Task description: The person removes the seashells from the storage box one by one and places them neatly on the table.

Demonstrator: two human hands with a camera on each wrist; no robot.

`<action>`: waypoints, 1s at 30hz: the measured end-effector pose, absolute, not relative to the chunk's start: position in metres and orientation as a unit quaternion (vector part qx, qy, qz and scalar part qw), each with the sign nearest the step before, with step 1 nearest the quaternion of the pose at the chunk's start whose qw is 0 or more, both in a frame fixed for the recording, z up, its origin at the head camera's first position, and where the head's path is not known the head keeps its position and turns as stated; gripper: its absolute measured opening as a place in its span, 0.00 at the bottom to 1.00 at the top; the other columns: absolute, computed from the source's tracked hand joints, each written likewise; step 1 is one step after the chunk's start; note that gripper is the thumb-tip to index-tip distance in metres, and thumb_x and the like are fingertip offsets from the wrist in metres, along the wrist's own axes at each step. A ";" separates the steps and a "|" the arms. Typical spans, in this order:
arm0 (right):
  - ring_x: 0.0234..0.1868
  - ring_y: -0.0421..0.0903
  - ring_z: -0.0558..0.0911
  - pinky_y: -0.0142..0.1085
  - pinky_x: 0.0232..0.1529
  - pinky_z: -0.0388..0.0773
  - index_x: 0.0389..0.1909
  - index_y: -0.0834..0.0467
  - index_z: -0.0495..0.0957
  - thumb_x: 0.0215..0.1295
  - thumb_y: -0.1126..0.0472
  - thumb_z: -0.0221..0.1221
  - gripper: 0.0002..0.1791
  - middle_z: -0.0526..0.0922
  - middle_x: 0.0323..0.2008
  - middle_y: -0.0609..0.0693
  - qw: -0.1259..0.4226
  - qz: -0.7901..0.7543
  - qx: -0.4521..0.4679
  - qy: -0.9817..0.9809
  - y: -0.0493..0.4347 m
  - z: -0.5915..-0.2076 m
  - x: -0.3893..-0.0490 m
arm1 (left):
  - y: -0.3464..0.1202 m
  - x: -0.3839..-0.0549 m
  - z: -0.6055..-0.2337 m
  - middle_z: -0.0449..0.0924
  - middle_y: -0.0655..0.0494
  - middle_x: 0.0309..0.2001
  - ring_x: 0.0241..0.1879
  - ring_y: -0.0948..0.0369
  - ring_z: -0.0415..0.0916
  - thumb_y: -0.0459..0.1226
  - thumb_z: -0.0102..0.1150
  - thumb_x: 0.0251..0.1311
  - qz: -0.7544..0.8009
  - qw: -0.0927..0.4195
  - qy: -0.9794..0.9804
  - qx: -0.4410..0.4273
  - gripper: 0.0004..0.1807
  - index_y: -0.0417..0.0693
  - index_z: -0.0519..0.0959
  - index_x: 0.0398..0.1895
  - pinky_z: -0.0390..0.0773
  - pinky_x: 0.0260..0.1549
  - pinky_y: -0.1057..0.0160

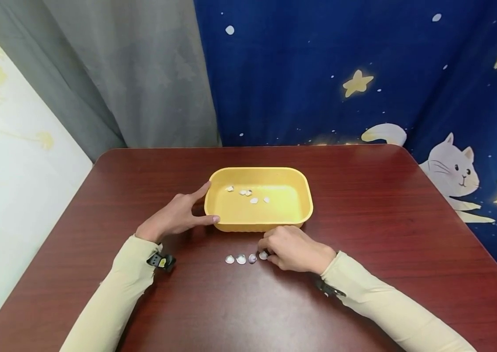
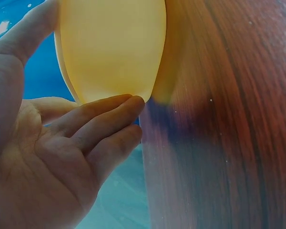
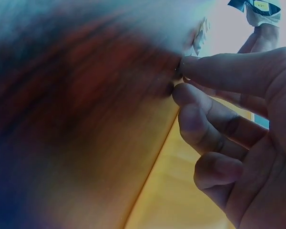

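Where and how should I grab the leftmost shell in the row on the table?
I'd pinch the leftmost shell by its near and far edges, coming down from the near side: it's small and low on the table, the next shell sits close on its right, and the yellow tub stands beyond.

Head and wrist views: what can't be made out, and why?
Head view: part of the rightmost shell, covered by the right hand.
Head view: markings on shells inside the yellow tub, too small.
Left wrist view: tub's far end, beyond the top edge.
Right wrist view: fine tabletop grain, blurred.
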State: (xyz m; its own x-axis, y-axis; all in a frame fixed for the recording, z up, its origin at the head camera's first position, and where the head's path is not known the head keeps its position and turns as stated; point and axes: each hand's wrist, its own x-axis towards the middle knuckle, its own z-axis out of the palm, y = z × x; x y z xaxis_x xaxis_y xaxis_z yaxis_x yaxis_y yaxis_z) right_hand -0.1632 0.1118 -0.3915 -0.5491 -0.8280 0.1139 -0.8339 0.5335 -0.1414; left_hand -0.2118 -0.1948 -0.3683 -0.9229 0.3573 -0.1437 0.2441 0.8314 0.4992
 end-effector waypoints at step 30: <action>0.28 0.31 0.74 0.28 0.33 0.76 0.35 0.50 0.86 0.56 0.62 0.70 0.07 0.78 0.25 0.37 0.015 0.137 0.490 -0.861 0.126 -0.356 -0.174 | -0.194 -0.212 -0.369 0.59 0.47 0.78 0.72 0.48 0.66 0.67 0.65 0.54 0.251 0.114 0.948 0.157 0.59 0.62 0.44 0.82 0.69 0.67 0.42</action>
